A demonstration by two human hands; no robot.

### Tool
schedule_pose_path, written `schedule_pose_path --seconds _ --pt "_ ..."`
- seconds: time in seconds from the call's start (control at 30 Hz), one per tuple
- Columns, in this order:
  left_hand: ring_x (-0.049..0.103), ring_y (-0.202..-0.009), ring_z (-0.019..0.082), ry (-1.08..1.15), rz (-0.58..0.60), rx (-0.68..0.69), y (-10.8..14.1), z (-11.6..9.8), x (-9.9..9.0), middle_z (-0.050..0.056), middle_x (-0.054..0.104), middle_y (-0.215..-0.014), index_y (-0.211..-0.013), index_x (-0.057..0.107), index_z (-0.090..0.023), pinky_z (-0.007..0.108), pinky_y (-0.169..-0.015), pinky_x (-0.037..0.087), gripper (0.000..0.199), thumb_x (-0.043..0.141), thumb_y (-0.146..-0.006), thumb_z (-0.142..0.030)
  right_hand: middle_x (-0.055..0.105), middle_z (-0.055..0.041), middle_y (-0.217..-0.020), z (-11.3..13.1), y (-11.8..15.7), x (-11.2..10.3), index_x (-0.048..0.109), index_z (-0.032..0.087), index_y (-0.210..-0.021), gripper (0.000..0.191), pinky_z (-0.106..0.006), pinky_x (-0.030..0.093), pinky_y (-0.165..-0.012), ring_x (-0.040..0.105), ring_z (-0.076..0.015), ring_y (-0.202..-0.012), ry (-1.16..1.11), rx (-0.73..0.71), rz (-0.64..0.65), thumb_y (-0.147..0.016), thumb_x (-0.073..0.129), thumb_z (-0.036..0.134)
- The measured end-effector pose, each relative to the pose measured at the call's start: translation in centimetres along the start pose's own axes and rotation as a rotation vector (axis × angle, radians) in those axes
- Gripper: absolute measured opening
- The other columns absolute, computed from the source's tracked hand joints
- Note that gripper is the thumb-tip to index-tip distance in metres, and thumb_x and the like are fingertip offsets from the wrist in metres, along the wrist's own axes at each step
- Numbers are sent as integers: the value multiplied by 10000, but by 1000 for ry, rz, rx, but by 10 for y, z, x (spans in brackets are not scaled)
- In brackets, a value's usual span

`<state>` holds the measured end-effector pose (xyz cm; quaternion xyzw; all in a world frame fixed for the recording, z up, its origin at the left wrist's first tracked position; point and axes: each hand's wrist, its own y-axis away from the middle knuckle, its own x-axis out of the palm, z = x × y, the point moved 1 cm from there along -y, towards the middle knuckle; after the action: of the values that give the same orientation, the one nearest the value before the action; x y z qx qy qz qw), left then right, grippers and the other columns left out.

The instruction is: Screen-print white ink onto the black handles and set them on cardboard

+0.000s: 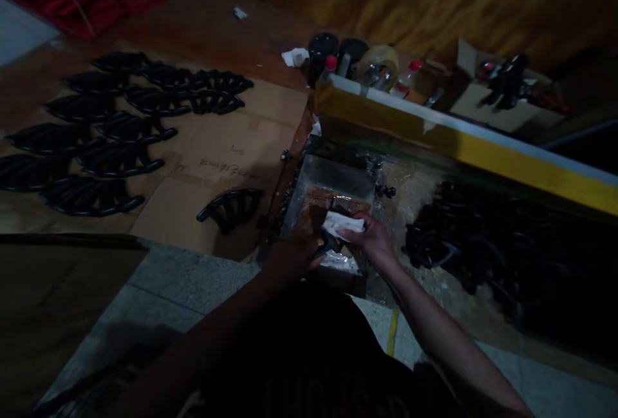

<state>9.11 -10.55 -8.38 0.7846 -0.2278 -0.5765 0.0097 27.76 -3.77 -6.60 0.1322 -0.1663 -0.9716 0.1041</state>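
In my left hand (302, 252) is a small dark curved part (329, 244), its fingers closed around it; most of the part is hidden or in shadow. My right hand (369, 236) grips a folded white cloth or tissue (340, 221) beside the part; I cannot tell whether the two touch. Both hands are over a metal plate (316, 173) with a brown patch and shiny clear film. On the cardboard to the left lies a short group of glossy black curved parts (232, 209).
Rows of similar black parts (118, 159) lie fanned out on the cardboard (251, 115). To the right is a dark heap of parts (454, 237). A yellow-and-white ledge (463, 147) runs behind, with red-capped bottles (331, 64) and an open carton (497, 109) beyond.
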Motion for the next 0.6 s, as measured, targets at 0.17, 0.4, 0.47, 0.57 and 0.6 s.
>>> schedule_pose_path --seconds 0.17,0.4,0.47,0.57,0.6 --pt "693 -908 248 -15 -19 46 -6 -4 -10 126 728 -961 -1163 665 -215 338 -768 519 416 426 -970 -495 594 19 -716 -2 8 11 553 209 -770 386 -254 406 -595 543 -161 -673 122 -71 12 -630 734 520" --pt "649 -1066 276 101 55 119 -19 -24 -9 149 710 -1116 -1229 643 -200 383 -932 489 490 446 -943 -544 638 -3 -741 -18 -9 -21 537 208 -777 355 -272 433 -634 566 -171 -693 -55 -45 -262 -632 728 470" --pt "650 -1070 277 107 56 93 -23 -28 -9 145 713 -1112 -1258 629 -192 386 -935 492 514 449 -940 -554 640 -1 -739 -18 2 -36 531 205 -788 401 -258 427 -606 550 -154 -660 -181 -12 -280 -615 753 490" --pt "647 -1096 278 91 57 105 -29 -37 -11 127 699 -1198 -1265 629 -213 393 -937 496 494 429 -954 -541 597 27 -674 -18 20 -45 525 208 -770 410 -233 397 -564 503 -126 -602 -217 -24 -217 -615 778 491" --pt "644 -1108 279 88 62 116 -31 -41 -11 125 690 -1226 -1266 632 -220 398 -943 496 483 425 -959 -530 578 35 -654 -19 22 -45 524 210 -752 398 -229 391 -561 492 -123 -597 -195 -47 -203 -618 777 487"
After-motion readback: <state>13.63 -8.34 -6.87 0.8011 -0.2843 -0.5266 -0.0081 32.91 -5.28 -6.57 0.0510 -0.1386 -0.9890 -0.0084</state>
